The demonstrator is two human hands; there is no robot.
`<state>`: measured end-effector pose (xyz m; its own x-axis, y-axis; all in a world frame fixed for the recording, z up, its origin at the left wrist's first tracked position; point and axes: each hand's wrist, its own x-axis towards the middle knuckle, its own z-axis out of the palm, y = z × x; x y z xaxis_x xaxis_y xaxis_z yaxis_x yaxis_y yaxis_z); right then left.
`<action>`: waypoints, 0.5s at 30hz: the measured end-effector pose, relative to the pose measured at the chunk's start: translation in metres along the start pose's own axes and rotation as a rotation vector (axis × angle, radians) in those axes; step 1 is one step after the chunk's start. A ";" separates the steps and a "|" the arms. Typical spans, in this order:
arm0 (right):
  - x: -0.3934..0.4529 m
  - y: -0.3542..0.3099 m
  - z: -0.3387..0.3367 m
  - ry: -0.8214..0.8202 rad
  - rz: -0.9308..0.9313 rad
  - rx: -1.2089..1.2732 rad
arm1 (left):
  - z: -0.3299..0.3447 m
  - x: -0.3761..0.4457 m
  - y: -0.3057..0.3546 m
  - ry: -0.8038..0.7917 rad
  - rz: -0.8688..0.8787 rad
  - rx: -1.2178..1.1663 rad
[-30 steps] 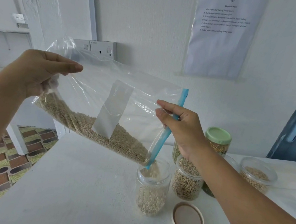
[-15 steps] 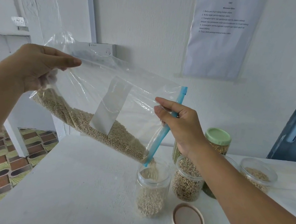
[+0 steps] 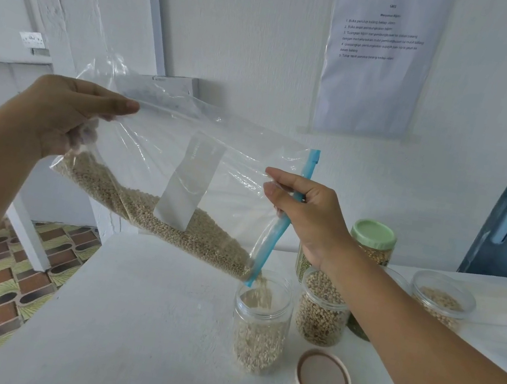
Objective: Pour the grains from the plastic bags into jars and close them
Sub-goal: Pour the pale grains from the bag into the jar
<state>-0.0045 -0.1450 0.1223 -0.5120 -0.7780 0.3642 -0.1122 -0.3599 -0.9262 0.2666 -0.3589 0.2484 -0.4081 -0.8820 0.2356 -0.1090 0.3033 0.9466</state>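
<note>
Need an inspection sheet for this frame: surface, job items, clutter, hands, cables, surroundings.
Surface: white table, bare in front.
Job's things: plastic bag tilted, grains pouring from its blue zip corner into open jar; its lid lies beside, upside down. Three more open jars with grains; green-lidded jar closed.
Clutter: nothing seen.
Hands: left hand grips the bag's raised end; right hand pinches the zip edge.
Cables: nothing seen.
Surroundings: instruction sheet on wall, sockets, door at right, patterned floor.
</note>
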 end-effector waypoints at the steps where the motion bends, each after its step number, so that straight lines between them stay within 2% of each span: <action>1: 0.000 0.000 0.000 0.001 0.002 0.001 | 0.000 -0.001 0.000 0.001 -0.002 0.003; 15: 0.000 0.002 -0.003 0.020 0.001 -0.023 | 0.002 0.003 -0.001 0.019 -0.015 -0.015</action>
<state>-0.0070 -0.1445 0.1201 -0.5289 -0.7679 0.3614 -0.1314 -0.3467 -0.9287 0.2632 -0.3610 0.2476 -0.3896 -0.8931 0.2251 -0.1013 0.2844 0.9533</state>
